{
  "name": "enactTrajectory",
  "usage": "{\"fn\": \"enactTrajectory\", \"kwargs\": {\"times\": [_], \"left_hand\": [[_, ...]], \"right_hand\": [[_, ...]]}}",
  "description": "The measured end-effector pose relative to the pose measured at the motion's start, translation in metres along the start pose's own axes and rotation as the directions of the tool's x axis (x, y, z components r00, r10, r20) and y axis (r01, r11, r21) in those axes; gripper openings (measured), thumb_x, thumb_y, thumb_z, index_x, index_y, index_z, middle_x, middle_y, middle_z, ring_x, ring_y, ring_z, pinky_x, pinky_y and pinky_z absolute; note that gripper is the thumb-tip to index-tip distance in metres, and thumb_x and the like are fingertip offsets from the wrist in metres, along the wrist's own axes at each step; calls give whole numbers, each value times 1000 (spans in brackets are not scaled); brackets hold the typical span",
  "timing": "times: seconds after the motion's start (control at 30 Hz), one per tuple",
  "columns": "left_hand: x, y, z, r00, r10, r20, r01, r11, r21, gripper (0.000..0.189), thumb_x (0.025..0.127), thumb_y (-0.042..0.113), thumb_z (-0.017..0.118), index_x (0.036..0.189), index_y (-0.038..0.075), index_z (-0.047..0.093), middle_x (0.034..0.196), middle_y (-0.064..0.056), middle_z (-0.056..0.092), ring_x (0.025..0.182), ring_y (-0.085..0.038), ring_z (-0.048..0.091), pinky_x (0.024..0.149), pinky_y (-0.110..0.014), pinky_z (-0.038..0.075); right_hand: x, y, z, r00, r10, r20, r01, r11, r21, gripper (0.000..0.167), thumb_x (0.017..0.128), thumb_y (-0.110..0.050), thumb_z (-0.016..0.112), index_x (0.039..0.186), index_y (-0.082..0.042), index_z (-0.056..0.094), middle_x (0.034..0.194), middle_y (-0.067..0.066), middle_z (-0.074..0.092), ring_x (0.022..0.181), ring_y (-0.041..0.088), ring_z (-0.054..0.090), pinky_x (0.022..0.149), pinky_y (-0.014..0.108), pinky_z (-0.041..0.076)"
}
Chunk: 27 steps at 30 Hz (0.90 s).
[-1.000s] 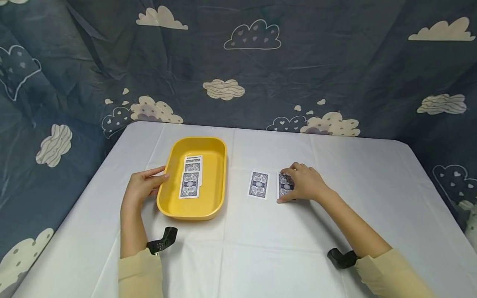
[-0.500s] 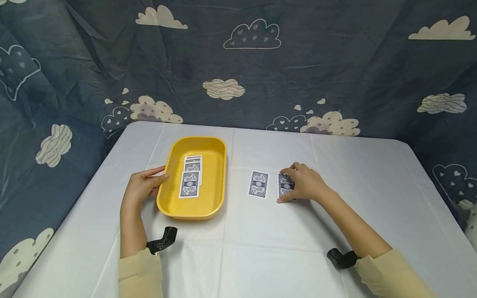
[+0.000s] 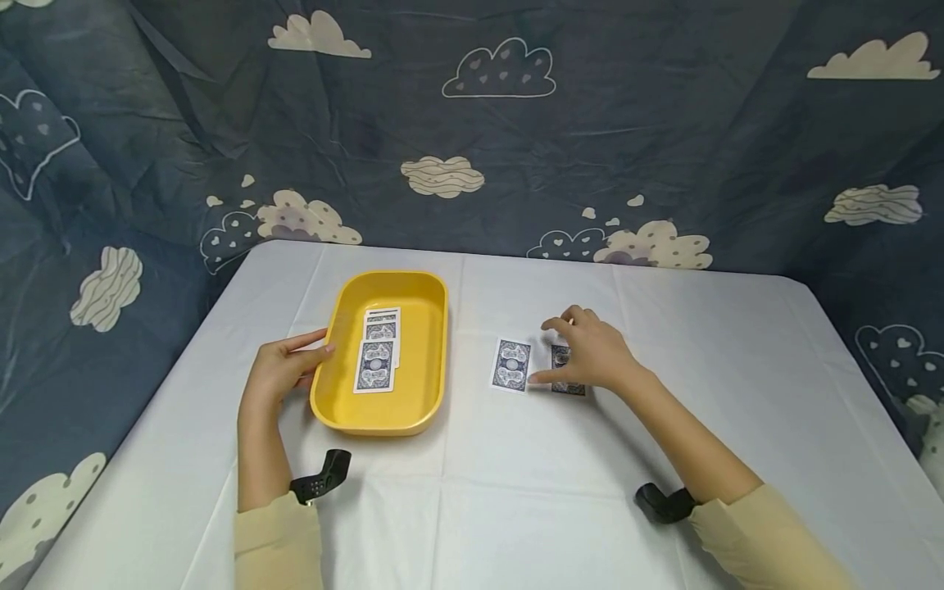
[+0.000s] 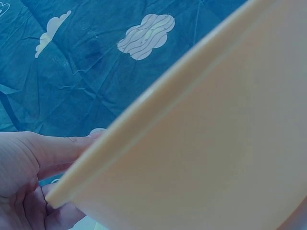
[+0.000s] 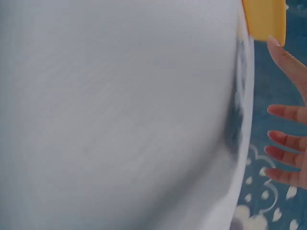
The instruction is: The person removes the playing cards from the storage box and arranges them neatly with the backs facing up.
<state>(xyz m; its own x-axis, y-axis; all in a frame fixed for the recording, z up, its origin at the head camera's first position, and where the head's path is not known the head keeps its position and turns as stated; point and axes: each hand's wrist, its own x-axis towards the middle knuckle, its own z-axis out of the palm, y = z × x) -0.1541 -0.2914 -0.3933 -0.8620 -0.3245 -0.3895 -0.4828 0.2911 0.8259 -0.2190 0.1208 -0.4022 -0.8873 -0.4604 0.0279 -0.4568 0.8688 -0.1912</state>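
Note:
My left hand (image 3: 276,377) holds the left rim of a yellow tray (image 3: 435,385), thumb at the rim and fingers against the outer side; the left wrist view shows this grip on the tray wall (image 4: 192,143). Several patterned playing cards (image 3: 375,366) lie overlapped, face down, inside it. My right hand (image 3: 599,351) hovers with thumb and fingers spread, holding nothing, as the right wrist view of the hand (image 5: 290,139) also shows. Partly hidden below it lies a face-down card (image 3: 569,389). Just left of the thumb tip is another face-down card (image 3: 511,365).
A white cloth covers the table (image 3: 487,508). Behind it hangs a dark blue curtain (image 3: 627,123) with cloud prints. Black wrist cameras sit on the left wrist (image 3: 324,477) and the right wrist (image 3: 664,503).
My right hand has lifted off the right-hand card and shifted slightly left, its fingers spreading. That card stays on the table. The left hand and tray have not moved.

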Motion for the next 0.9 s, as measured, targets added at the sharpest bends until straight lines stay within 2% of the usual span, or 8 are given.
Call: {"fn": "enactTrajectory", "kwargs": {"times": [0.13, 0.37, 0.47, 0.7, 0.8, 0.9], "left_hand": [[-3, 2, -1, 999, 29, 24, -29, 1000, 3, 60, 80, 35, 72, 132, 14, 52, 114, -11, 64, 72, -3, 64, 65, -19, 52], [-2, 2, 0, 1000, 14, 10, -14, 1000, -8, 56, 80, 33, 72, 131, 16, 54, 105, -4, 67, 69, -2, 64, 64, -21, 53], [-1, 2, 0, 1000, 16, 7, -16, 1000, -1, 57, 79, 34, 72, 130, 16, 54, 106, -6, 67, 68, -2, 63, 64, -20, 52], [-3, 4, -3, 999, 26, 23, -26, 1000, -6, 55, 81, 31, 71, 131, 15, 53, 104, -4, 66, 66, 0, 62, 63, -16, 51], [-3, 4, -3, 999, 28, 29, -27, 999, -16, 55, 82, 29, 70, 131, 14, 53, 99, -2, 67, 66, -1, 63, 62, -16, 51], [-3, 4, -4, 999, 35, 33, -35, 999, -22, 55, 82, 28, 70, 131, 14, 53, 93, 1, 67, 66, -1, 63, 62, -17, 51]], "right_hand": [[10, -21, -7, 999, -32, -20, 33, 999, 25, 81, 54, -69, 74, 115, -18, 60, 112, 10, 50, 87, 27, 51, 63, 41, 47], [31, -62, -16, 991, -124, -41, 124, 992, -6, 78, 56, -75, 67, 112, -21, 56, 113, 7, 49, 90, 24, 48, 65, 39, 49], [39, -79, -16, 983, -174, -64, 173, 985, -16, 80, 57, -78, 64, 113, -22, 56, 111, 6, 49, 89, 22, 46, 65, 35, 47], [62, -124, -14, 964, -249, -96, 249, 968, -8, 86, 57, -81, 60, 117, -20, 55, 115, 5, 46, 103, 23, 41, 73, 34, 46], [72, -140, -9, 957, -274, -98, 274, 962, -16, 85, 58, -81, 60, 117, -20, 56, 116, 6, 44, 107, 24, 39, 76, 34, 44], [80, -154, -1, 949, -304, -87, 301, 953, -43, 86, 58, -80, 60, 117, -19, 55, 116, 6, 44, 109, 24, 38, 84, 38, 40]]}}
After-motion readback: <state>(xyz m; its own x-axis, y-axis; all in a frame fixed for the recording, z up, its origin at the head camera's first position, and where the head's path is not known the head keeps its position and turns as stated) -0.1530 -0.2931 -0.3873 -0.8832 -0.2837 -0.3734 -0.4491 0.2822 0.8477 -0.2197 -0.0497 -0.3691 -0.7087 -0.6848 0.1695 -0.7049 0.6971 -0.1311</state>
